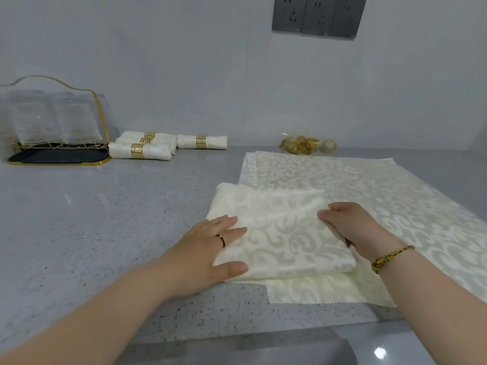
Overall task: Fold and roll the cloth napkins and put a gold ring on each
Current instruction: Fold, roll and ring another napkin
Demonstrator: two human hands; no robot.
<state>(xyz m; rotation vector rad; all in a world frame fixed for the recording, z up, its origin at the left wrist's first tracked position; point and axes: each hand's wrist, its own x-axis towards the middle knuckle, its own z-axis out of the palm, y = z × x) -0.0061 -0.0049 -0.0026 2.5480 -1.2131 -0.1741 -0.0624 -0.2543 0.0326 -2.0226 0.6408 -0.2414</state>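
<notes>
Cream damask, already folded into a napkin, is laid near the front of the counter on top of the flat cloths, and is pinned by the left hand, whose straight fingers are pressed on its left side so that the layers cannot slip. Its right edge is gripped by the curled fingers of the right hand, seemingly so that the next fold or the roll can be started there. Finished rolls are kept back left, out of the way, and spare rings are heaped behind the cloths, within reach.
</notes>
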